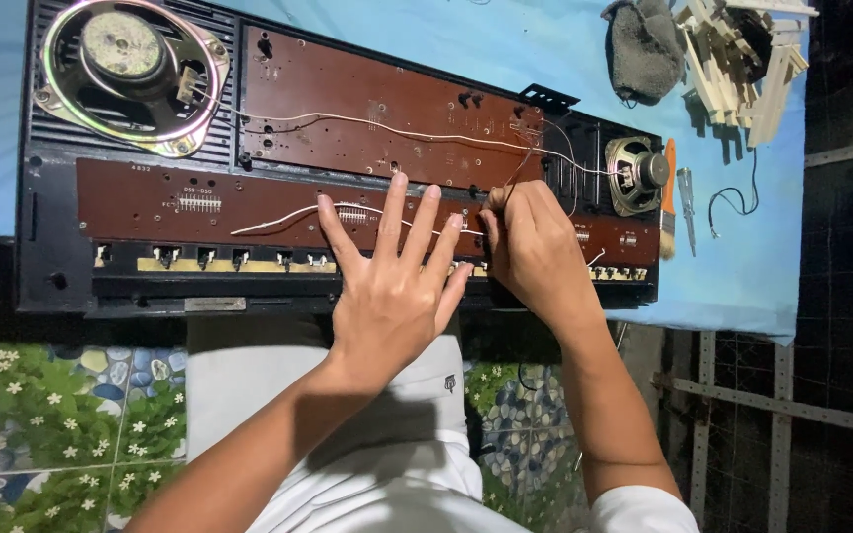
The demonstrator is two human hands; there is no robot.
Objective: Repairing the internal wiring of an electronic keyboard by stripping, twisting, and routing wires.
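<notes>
At the upper left of the frame a large round speaker sits in the black chassis of an opened electronic keyboard, which lies across a bench covered in light blue cloth. Two long brown circuit boards run through the chassis: an upper board and a lower board, with a row of small contacts along the front edge. A thin white wire trails across the lower board toward the centre.

In the middle of the frame the left hand lies flat with its fingers spread, its grip open, fingertips pressing on the lower board and on the white wire. Just beside it, touching it at the fingers, the right hand is curled, its grip closed in a pinch at the wire's end over the board; what the fingertips actually clasp is hidden.

Further right a small speaker sits in the chassis end, with an orange-handled brush and a metal tool beside it. In the upper right lie a grey cloth and a heap of pale keyboard keys.
</notes>
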